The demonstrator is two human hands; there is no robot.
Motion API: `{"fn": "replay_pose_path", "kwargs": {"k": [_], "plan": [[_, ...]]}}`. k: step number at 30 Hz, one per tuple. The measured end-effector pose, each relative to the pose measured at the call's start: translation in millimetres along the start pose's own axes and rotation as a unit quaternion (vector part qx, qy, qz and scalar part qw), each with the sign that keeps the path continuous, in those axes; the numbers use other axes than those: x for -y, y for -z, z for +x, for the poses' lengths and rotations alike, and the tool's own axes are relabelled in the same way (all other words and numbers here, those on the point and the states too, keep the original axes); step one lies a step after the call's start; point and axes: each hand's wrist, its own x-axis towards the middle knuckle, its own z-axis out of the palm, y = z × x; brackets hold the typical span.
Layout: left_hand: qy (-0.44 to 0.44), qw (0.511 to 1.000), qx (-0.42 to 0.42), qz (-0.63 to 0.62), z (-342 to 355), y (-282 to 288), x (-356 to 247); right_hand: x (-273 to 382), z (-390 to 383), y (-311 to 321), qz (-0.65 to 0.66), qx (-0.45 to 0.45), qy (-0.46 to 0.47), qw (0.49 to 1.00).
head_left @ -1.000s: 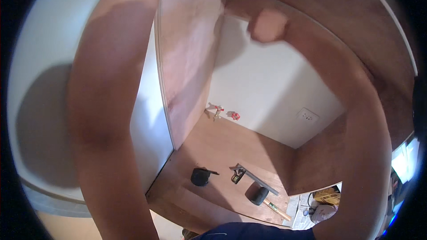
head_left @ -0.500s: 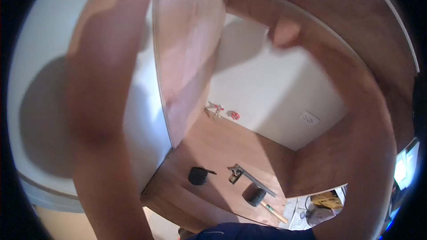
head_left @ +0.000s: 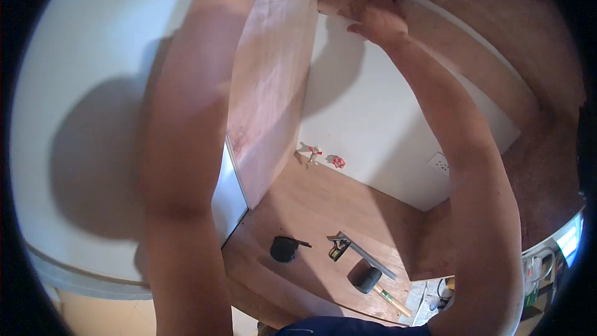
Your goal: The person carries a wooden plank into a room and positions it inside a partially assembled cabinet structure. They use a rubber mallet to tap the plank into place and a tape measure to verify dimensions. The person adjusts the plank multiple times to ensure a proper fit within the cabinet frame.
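Note:
My right hand lies against the wooden rail along the top of the white back wall. Its fingers are spread upward and its thumb sticks out to the left; I see nothing held in it. My left forearm rises in front of the upright plywood panel, and the hand itself is past the top edge of the view. Below my arms, on the plywood base, lie a black tape measure, a combination square and a black-headed mallet with a wooden handle.
Two red-handled valves stick out low on the white back wall. A white socket sits farther right, partly behind my right arm. At the left stands a large white panel. Assorted clutter shows beyond the cabinet's right side.
My right hand has moved up and slightly left, from in front of the white wall onto the wooden rail. My left forearm has shifted right. The view has shifted slightly; the tools stay put.

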Motion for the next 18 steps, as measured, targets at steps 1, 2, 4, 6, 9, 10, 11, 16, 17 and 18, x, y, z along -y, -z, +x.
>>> {"fn": "replay_pose_path", "kwargs": {"k": [1,2,4,6,9,10,11,16,17,18], "plan": [[0.039,0.997,0.033,-0.052,-21,-7,-16,-18,-5,-22,-0.002,-0.032,0.008,0.999],[0.072,0.990,0.073,-0.093,-38,-6,-26,-23,-6,-36,0.007,-0.069,0.021,0.997],[0.141,0.939,0.313,-0.021,-66,6,-37,-2,-6,-24,-0.008,-0.032,0.024,0.999],[0.045,0.912,0.393,0.111,-99,2,-34,10,16,13,0.019,0.056,0.015,0.998],[-0.081,0.852,0.468,0.221,-125,-9,-33,7,30,24,0.072,0.181,-0.014,0.981],[-0.082,0.855,0.463,0.219,-127,-15,-35,0,24,2,0.056,0.142,-0.017,0.988],[-0.087,0.854,0.460,0.225,-127,-17,-33,1,23,-2,0.048,0.096,-0.019,0.994],[-0.071,0.844,0.480,0.228,-129,-23,-30,-1,23,-4,0.034,0.100,-0.014,0.994],[-0.069,0.846,0.474,0.235,-131,-24,-30,-2,22,-4,0.018,0.095,-0.006,0.995],[-0.073,0.825,0.505,0.244,-129,-23,-31,-2,19,9,0.045,0.130,0.025,0.990]]}}
